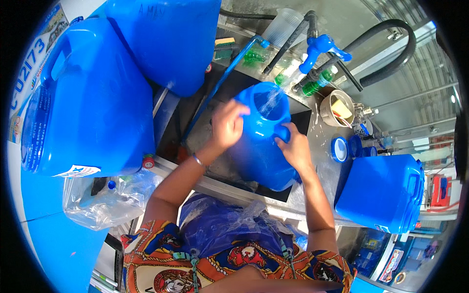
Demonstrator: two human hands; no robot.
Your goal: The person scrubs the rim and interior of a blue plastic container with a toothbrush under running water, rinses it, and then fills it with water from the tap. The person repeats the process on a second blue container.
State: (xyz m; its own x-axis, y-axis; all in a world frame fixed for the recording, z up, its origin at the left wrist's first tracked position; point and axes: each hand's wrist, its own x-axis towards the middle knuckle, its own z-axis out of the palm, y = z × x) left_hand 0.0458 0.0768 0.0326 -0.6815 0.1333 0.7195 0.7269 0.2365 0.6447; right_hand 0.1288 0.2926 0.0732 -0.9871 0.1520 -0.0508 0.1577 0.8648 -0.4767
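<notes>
A blue plastic water jug [262, 157] stands in the sink basin [216, 154], its wide mouth uncapped and facing up. Water streams into that opening. My right hand [296, 148] grips the jug's handle [283, 132] just below the mouth. Blurred by motion, my left hand [230, 124] is by the left side of the neck; whether its fingers touch the plastic is unclear. Above the mouth is a dark pipe with a blue tap valve [321, 45]. A thin blue pipe [223, 82] slants across the basin on the left.
Large blue jugs [95, 106] crowd the left, beside a clear plastic bag [110, 205]. Another blue jug [381, 194] sits on the right counter near blue lids [340, 149]. Green bottles [320, 81] and a tub with a sponge [336, 110] line the back.
</notes>
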